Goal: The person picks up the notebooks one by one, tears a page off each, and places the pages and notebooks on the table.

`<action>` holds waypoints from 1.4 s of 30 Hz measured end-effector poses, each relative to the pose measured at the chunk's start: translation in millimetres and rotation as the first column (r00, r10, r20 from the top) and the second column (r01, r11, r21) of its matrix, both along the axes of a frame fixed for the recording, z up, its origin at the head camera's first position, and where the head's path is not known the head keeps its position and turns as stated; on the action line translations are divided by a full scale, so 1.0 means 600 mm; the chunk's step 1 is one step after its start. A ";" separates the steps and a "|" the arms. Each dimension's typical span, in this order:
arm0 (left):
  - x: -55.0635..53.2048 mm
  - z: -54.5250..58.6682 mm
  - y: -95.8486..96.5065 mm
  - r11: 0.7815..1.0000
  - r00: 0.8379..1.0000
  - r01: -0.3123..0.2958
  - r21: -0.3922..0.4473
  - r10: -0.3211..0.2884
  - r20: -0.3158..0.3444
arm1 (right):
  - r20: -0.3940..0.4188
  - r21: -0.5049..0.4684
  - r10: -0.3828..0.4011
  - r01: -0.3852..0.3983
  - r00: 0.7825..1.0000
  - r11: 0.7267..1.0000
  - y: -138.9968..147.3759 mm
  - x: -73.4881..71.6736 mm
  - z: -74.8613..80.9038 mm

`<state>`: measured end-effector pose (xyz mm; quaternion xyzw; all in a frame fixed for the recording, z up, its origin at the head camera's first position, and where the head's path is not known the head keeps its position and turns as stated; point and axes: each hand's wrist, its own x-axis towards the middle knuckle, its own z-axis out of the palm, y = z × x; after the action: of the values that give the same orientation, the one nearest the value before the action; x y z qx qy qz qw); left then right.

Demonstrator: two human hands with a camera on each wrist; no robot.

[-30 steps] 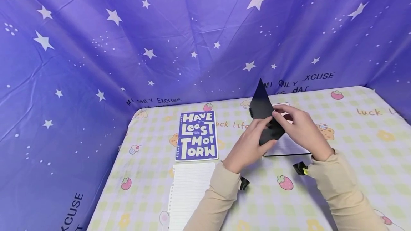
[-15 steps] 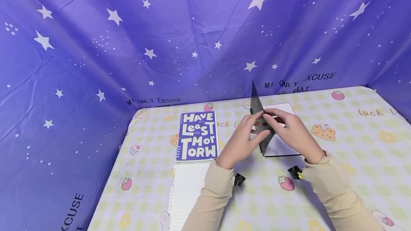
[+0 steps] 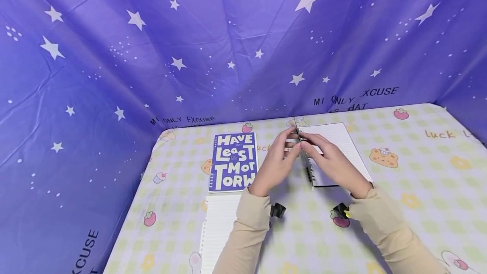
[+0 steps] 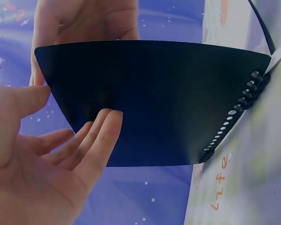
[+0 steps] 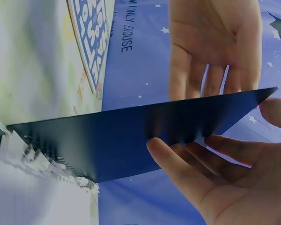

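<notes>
A loose-leaf notebook lies open on the table, its white lined page (image 3: 338,132) facing up and its black cover (image 3: 305,162) standing almost upright from the ring spine. My left hand (image 3: 277,162) is on the cover's outer side; straight fingers touch that black face (image 4: 168,103) and the thumb is at its free edge. From the inner side my right hand (image 3: 334,162) meets the cover (image 5: 112,136) with fairly straight fingertips, its thumb also near the free edge. Black rings (image 4: 248,96) run along the hinge. Pale ragged paper edges show beside them in the right wrist view.
Left of my hands lies a purple notebook (image 3: 232,162) with white lettering. In front of it are lined loose-leaf sheets (image 3: 220,231), partly under my left sleeve. A checked tablecloth (image 3: 167,189) covers the table, and a purple star-patterned curtain (image 3: 213,54) hangs behind.
The black cover has swung leftward, from leaning over the page to nearly upright, seen edge-on. Both hands moved left with it, uncovering more of the white page.
</notes>
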<state>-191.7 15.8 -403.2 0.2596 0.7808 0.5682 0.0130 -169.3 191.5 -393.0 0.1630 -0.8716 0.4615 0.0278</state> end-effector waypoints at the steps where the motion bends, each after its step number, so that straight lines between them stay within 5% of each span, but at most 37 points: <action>1: -0.001 0.000 -0.001 1.000 1.000 -0.007 0.017 0.006 0.017 | 0.003 0.001 0.004 -0.004 1.000 1.000 -0.002 0.000 -0.001; 10: -0.008 0.002 -0.019 0.995 0.992 -0.076 0.071 0.069 0.102 | 0.044 0.039 0.042 -0.044 0.998 0.998 -0.014 0.000 -0.020; 21: -0.009 0.017 -0.052 0.974 0.975 -0.209 -0.083 0.214 0.064 | 0.001 0.105 0.123 -0.122 0.992 0.987 -0.027 -0.005 -0.050; 36: -0.018 0.012 -0.087 0.946 0.959 -0.262 -0.191 0.277 0.057 | -0.035 0.259 0.166 -0.152 0.985 0.954 -0.029 -0.005 -0.070; 42: -0.022 0.009 -0.090 0.903 0.945 -0.312 -0.294 0.326 -0.002 | -0.050 0.318 0.192 -0.167 0.980 0.933 -0.026 -0.003 -0.071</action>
<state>-205.0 -38.0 -397.7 0.1101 0.8870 0.4479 -0.0237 -171.3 176.2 -435.9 0.2627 -0.9132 0.3115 -0.0055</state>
